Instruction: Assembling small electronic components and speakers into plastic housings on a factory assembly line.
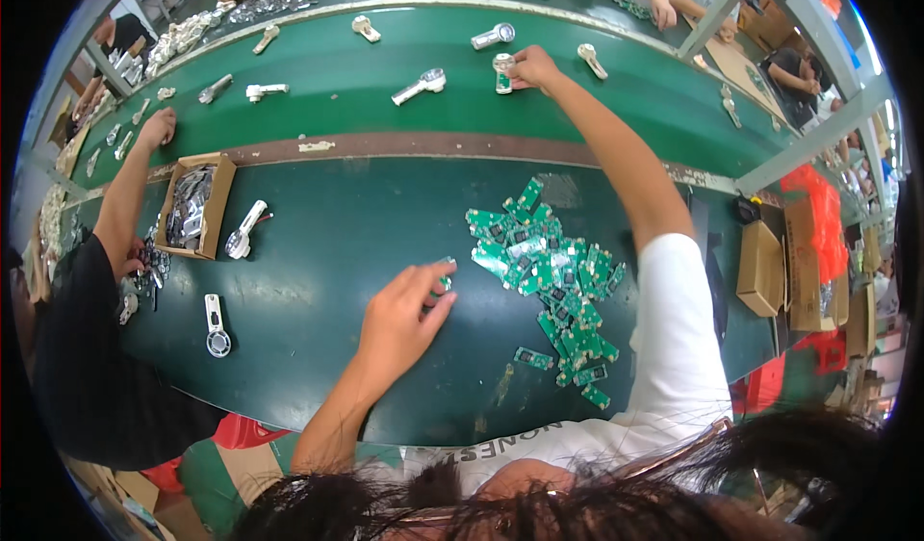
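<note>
It seems best to hold the shell (502, 61) level and by its edge, so its green board (502, 80) does not slip. The right hand (532, 67) has a narrow grip on the shell's side, at the belt (327, 93). The left hand (399, 312) pinches a small board (446, 282) over the bench (308, 300), beside the pile (549, 262).

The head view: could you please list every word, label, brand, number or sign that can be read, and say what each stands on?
White shirt: dark capital lettering, upside down in this view; I don't copy out printed wording.
Green circuit boards: any markings are too small to read.
Brown cardboard box at the right: dark marks, too blurred to read.
I can make out no other lettering clearly.
</note>
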A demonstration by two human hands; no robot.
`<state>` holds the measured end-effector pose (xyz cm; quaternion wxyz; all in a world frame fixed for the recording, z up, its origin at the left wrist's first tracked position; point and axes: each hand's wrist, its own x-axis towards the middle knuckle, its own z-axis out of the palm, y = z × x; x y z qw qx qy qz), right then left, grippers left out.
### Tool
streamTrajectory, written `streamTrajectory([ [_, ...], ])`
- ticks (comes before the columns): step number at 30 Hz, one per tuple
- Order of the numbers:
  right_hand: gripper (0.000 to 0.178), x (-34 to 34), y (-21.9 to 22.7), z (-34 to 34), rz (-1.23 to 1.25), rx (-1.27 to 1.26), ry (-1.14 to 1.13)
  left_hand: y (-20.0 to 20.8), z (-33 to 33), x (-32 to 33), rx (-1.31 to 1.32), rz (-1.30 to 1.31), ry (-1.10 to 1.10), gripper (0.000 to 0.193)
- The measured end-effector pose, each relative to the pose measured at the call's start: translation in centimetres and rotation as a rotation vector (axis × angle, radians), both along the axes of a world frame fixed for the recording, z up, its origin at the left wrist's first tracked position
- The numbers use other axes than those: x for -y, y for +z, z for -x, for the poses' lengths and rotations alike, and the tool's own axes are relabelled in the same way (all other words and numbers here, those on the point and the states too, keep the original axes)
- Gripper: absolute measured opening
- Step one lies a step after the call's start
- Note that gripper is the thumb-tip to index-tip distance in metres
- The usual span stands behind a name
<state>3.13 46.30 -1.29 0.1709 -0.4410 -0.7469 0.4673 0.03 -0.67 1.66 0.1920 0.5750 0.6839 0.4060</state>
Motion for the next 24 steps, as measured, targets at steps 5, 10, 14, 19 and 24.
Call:
streamTrajectory([
  [5, 0.034, 2.0, -1.6, 3.7, -1.043, 0.309, -0.222, -0.5, 0.8, 1.2, -0.507, 0.048, 0.153, 0.039],
  [10, 0.034, 9.6, -3.3, 6.2, -1.198, 0.011, 0.325, -1.6, 1.4, 0.6, -0.504, 0.04, 0.087, 0.03],
  [14, 0.041, 9.5, -2.9, 6.3, -1.093, -0.012, 0.479, -1.5, 1.0, -0.2, -0.436, -0.052, 0.125, 0.023],
  [19, 0.023, 13.9, 0.2, 6.1, -0.232, -0.491, 0.193, -1.5, 2.1, 0.4, -0.327, -0.072, 0.21, 0.022],
  [24, 0.037, 20.5, 6.2, 0.3, 0.522, -0.544, 0.236, -1.8, 1.7, 0.0, -0.11, -0.102, 0.337, 0.018],
])
